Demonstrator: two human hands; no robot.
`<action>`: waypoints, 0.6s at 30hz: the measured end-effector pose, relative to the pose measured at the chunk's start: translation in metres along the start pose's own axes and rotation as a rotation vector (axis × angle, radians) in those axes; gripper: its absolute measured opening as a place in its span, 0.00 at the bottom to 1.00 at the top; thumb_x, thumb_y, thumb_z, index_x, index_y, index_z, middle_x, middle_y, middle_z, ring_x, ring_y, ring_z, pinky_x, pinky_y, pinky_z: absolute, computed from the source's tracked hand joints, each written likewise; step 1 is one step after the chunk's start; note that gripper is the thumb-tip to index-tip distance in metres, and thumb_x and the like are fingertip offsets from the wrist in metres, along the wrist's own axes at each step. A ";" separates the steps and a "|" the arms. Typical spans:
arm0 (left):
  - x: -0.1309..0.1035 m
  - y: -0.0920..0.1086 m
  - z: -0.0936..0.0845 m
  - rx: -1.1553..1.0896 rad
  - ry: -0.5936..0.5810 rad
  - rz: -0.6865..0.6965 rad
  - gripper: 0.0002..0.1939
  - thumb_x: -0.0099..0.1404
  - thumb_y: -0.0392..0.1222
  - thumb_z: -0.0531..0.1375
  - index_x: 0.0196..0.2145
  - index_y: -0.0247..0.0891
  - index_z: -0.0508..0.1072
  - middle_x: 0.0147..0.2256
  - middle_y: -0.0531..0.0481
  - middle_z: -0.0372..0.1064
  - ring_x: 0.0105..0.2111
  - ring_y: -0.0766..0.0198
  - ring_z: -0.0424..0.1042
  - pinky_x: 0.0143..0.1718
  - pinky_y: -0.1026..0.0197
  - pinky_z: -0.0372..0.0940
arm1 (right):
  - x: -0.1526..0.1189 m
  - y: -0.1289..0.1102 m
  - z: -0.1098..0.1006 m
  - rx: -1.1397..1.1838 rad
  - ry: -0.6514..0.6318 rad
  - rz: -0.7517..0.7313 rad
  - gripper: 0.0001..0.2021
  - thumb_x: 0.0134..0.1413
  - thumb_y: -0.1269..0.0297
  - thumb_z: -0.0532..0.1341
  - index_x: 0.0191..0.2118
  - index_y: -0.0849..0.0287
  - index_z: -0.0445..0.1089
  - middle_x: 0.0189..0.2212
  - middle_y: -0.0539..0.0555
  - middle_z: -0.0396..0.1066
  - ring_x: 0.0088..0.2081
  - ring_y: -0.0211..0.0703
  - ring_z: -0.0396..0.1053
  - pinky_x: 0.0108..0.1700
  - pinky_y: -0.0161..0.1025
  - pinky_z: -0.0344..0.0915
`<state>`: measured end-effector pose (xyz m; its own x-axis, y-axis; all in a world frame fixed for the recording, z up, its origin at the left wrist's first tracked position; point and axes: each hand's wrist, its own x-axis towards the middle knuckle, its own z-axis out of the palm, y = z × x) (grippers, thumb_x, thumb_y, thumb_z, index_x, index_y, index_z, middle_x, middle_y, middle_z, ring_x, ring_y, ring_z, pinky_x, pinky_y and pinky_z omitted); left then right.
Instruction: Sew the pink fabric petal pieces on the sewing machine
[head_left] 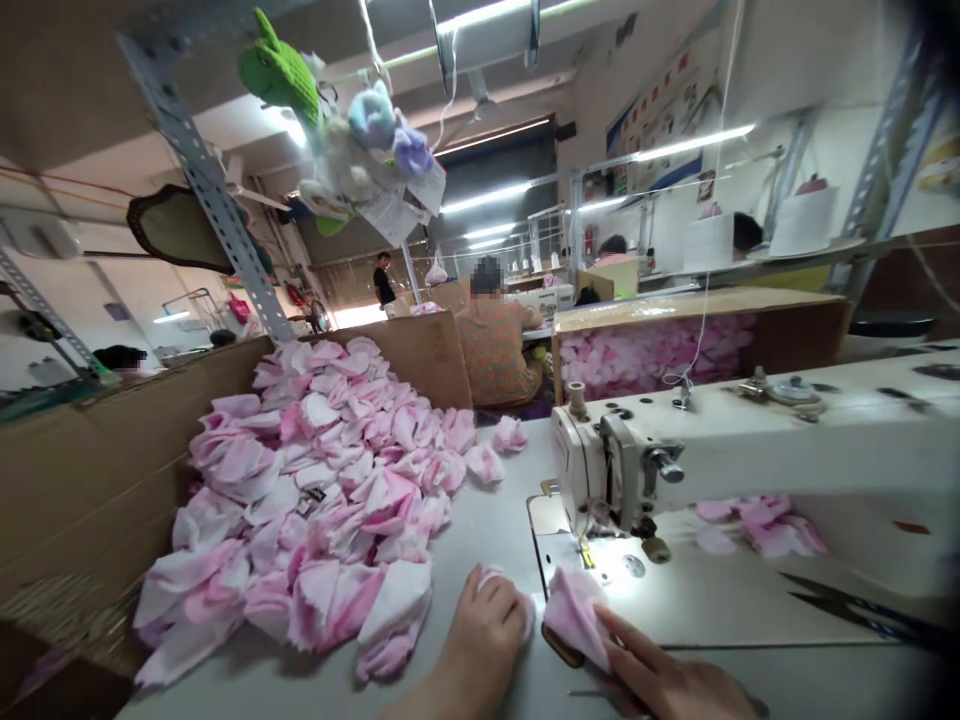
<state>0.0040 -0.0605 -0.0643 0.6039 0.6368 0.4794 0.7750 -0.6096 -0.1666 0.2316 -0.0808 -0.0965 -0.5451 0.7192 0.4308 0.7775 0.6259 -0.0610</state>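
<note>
My left hand [487,630] is closed around a small pink-and-white fabric piece on the table, left of the sewing machine [720,460]; most of that piece is hidden under the fingers. With my right hand [660,665] I pinch another pink fabric piece [574,610] at its right edge. It lies over the front left corner of the metal needle plate, just in front of the lit presser foot [587,553]. A large heap of similar pink-and-white fabric pieces [330,490] covers the table to the left.
Black scissors [847,605] lie on the machine bed at right. More pink pieces [765,525] sit behind, under the machine arm. A cardboard box [690,310] full of pink pieces stands beyond. Plush toys [360,150] hang overhead; a co-worker [495,340] sits ahead.
</note>
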 end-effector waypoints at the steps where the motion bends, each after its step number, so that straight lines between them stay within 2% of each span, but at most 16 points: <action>1: -0.005 0.003 -0.006 -0.041 -0.020 -0.028 0.08 0.62 0.30 0.52 0.34 0.39 0.68 0.31 0.52 0.67 0.35 0.64 0.66 0.49 0.51 0.59 | 0.000 -0.002 -0.003 -0.003 0.002 0.018 0.21 0.46 0.70 0.52 0.47 0.46 0.65 0.50 0.48 0.63 0.21 0.39 0.70 0.20 0.35 0.68; 5: -0.021 0.012 -0.025 -0.086 0.001 0.036 0.12 0.65 0.33 0.48 0.43 0.36 0.67 0.38 0.47 0.69 0.41 0.61 0.66 0.48 0.53 0.61 | 0.000 -0.010 -0.013 -0.033 -0.038 0.051 0.17 0.48 0.71 0.51 0.44 0.51 0.68 0.50 0.52 0.64 0.23 0.41 0.71 0.22 0.38 0.69; 9: -0.028 0.017 -0.028 -0.094 0.066 0.131 0.12 0.66 0.31 0.46 0.38 0.32 0.69 0.33 0.47 0.69 0.38 0.62 0.67 0.44 0.57 0.64 | -0.001 -0.011 -0.018 -0.045 -0.094 0.053 0.16 0.49 0.71 0.51 0.43 0.53 0.68 0.51 0.53 0.63 0.24 0.41 0.71 0.22 0.38 0.68; 13: -0.028 0.018 -0.028 -0.113 0.090 0.121 0.12 0.65 0.30 0.47 0.34 0.29 0.70 0.27 0.46 0.67 0.33 0.63 0.66 0.39 0.59 0.67 | -0.002 -0.010 -0.020 -0.060 -0.134 0.054 0.17 0.47 0.72 0.52 0.44 0.55 0.67 0.52 0.52 0.61 0.24 0.42 0.71 0.22 0.40 0.69; 18: -0.023 0.016 -0.030 -0.142 0.070 0.057 0.10 0.65 0.32 0.48 0.35 0.31 0.70 0.31 0.45 0.68 0.38 0.61 0.65 0.40 0.58 0.66 | -0.001 -0.010 -0.022 -0.057 -0.162 0.069 0.17 0.47 0.71 0.53 0.45 0.54 0.66 0.53 0.52 0.60 0.25 0.41 0.71 0.23 0.40 0.69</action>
<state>-0.0034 -0.0990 -0.0527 0.6278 0.5680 0.5322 0.7029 -0.7074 -0.0742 0.2312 -0.0946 -0.0766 -0.5293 0.8021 0.2766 0.8290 0.5583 -0.0327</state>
